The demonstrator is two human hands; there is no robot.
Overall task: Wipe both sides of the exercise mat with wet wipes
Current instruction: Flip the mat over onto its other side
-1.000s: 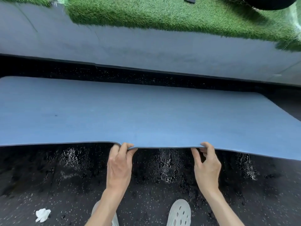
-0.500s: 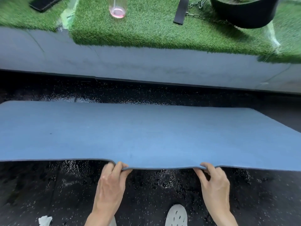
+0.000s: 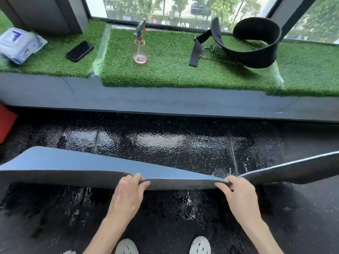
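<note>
The exercise mat (image 3: 60,160), blue on top and dark grey underneath, is lifted off the black floor and stretches across the whole view. Its near long edge is raised, so the grey underside faces me. My left hand (image 3: 128,195) grips that edge left of centre, fingers curled over it. My right hand (image 3: 238,197) grips the same edge right of centre. A pack of wet wipes (image 3: 18,44) lies on the green turf ledge at the far left.
On the turf ledge (image 3: 174,74) under the window stand a spray bottle (image 3: 140,46), a black phone (image 3: 79,50) and a black belt with a chain (image 3: 256,44). The black speckled floor (image 3: 165,143) looks wet. A red object (image 3: 5,123) sits at the left edge.
Both hands have lifted the mat's near edge higher, tilting it so its grey underside shows. My view has risen, bringing the ledge and window into sight.
</note>
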